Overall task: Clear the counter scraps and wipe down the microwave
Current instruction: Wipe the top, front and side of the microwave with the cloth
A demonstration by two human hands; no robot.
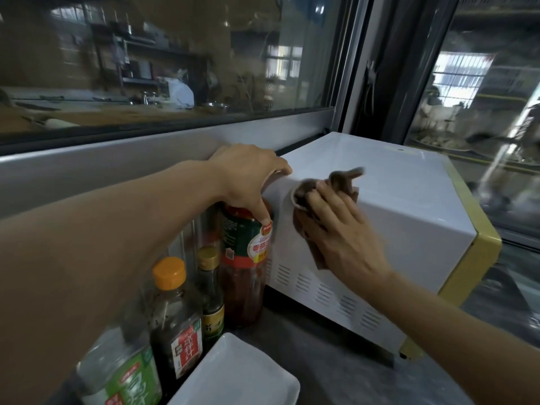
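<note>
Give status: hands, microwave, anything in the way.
Right hand presses brown cloth on microwave side. Left hand holds red sauce bottle by its top. Bottles crowd microwave's side.

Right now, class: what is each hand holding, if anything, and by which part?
The right hand holds a bunched brown cloth, pressing its middle against the microwave's side. The left hand grips the top of the red sauce bottle.
</note>
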